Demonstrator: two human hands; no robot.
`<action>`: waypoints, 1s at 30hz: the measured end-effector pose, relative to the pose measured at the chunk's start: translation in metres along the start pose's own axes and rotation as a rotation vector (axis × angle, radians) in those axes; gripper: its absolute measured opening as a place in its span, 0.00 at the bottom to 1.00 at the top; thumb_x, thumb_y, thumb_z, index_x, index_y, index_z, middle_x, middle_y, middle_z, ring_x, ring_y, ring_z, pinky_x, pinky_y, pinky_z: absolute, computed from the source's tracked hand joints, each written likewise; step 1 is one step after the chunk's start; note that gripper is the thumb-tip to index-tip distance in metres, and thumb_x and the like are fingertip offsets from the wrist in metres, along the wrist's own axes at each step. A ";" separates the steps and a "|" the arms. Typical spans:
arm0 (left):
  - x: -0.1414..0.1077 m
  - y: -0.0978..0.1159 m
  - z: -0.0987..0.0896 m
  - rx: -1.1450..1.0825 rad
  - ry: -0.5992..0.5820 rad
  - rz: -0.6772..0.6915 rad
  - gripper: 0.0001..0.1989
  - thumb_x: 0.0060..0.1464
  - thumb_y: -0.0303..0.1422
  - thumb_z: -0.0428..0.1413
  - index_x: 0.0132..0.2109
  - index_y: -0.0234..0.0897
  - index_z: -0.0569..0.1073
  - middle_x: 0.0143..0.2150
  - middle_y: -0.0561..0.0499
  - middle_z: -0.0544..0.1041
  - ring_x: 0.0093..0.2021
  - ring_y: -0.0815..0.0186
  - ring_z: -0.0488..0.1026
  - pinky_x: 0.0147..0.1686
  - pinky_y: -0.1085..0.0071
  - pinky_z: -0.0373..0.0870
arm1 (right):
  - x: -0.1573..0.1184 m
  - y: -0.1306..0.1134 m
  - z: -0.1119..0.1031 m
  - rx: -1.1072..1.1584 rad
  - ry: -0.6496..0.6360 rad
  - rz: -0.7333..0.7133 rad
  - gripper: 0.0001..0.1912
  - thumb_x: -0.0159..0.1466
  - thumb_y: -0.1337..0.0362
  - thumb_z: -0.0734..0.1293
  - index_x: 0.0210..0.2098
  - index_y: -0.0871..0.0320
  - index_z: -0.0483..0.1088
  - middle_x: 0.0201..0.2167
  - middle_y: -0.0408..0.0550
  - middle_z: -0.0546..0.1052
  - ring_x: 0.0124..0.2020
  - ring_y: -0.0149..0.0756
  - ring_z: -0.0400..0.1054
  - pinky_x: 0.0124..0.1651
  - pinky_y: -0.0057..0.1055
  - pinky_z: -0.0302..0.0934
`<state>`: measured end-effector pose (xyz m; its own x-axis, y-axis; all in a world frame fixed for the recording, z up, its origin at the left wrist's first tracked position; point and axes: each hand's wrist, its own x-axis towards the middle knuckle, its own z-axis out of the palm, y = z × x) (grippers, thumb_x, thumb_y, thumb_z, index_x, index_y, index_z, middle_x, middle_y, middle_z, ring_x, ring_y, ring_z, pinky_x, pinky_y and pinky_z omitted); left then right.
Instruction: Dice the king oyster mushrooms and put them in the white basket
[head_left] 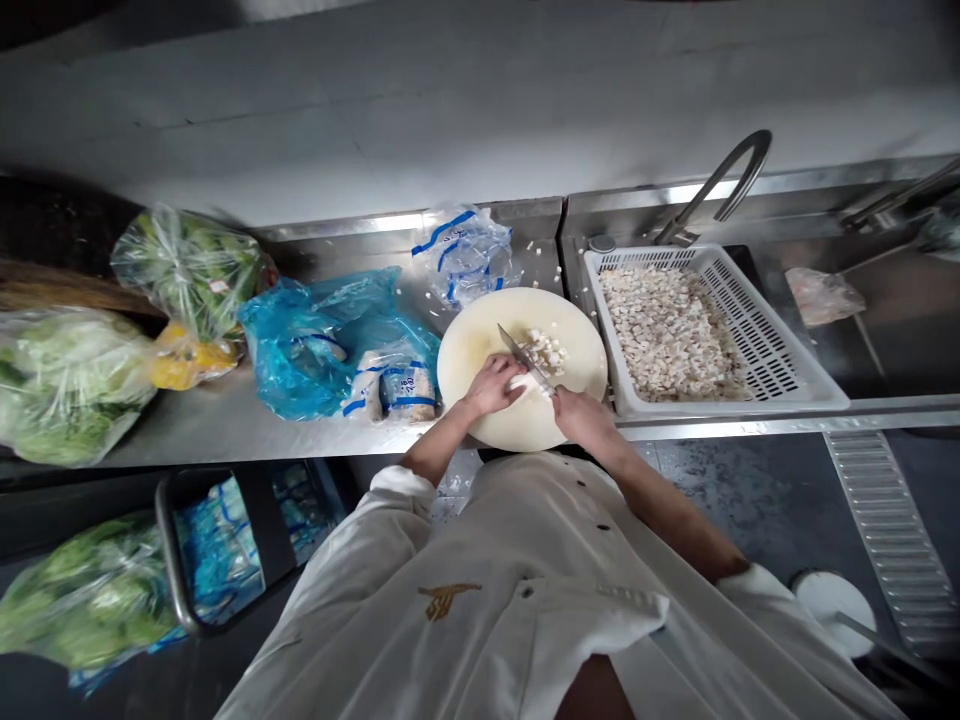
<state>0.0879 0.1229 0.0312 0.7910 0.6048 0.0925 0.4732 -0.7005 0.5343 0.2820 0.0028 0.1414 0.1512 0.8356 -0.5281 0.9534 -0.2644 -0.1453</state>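
Observation:
On the round, cream-coloured cutting board (480,320) my right hand (586,420) grips a kitchen knife (525,358) by its handle. The blade slants up and left across the board. Curled beside the blade, my left hand (496,384) presses down on a pale, whitish piece of food (519,384), mostly hidden under the fingers; its kind is unclear. Small white cubes (551,352) lie in a loose heap just beyond the blade.
To the right, a white perforated basket (780,355) holds many chopped whitish pieces (667,335), below a curved faucet (739,165). A blue plastic bag (300,345), small blue-striped packs (409,388), a crumpled clear bag (469,255) and bagged greens (199,270) are on the left.

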 end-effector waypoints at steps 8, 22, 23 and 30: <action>-0.016 0.002 -0.008 0.022 -0.009 0.005 0.30 0.60 0.51 0.63 0.63 0.41 0.72 0.61 0.40 0.71 0.64 0.48 0.64 0.67 0.50 0.65 | 0.015 -0.010 -0.012 0.045 0.033 -0.033 0.22 0.79 0.56 0.51 0.60 0.59 0.70 0.52 0.62 0.82 0.55 0.49 0.77 0.57 0.37 0.64; -0.030 0.005 -0.006 0.064 -0.005 0.016 0.27 0.59 0.46 0.63 0.62 0.42 0.74 0.61 0.41 0.70 0.63 0.47 0.63 0.66 0.50 0.64 | 0.011 -0.019 0.004 0.051 0.065 -0.061 0.23 0.80 0.56 0.50 0.59 0.57 0.70 0.50 0.61 0.82 0.53 0.49 0.78 0.55 0.38 0.65; -0.030 0.004 -0.004 0.065 -0.001 0.011 0.26 0.59 0.45 0.63 0.61 0.41 0.74 0.61 0.41 0.70 0.62 0.48 0.63 0.66 0.50 0.64 | 0.010 -0.019 0.005 0.054 0.040 -0.047 0.23 0.80 0.56 0.49 0.60 0.57 0.69 0.50 0.61 0.82 0.53 0.49 0.78 0.54 0.38 0.65; -0.032 0.002 -0.007 0.063 0.006 0.048 0.27 0.59 0.47 0.63 0.61 0.41 0.75 0.60 0.40 0.70 0.61 0.48 0.63 0.64 0.50 0.65 | 0.011 -0.030 0.000 0.045 0.047 -0.049 0.22 0.79 0.56 0.52 0.58 0.57 0.71 0.52 0.61 0.81 0.54 0.50 0.77 0.54 0.38 0.65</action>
<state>0.0605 0.1045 0.0356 0.8110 0.5721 0.1223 0.4582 -0.7511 0.4752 0.2551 0.0196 0.1400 0.1176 0.8694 -0.4799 0.9474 -0.2431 -0.2082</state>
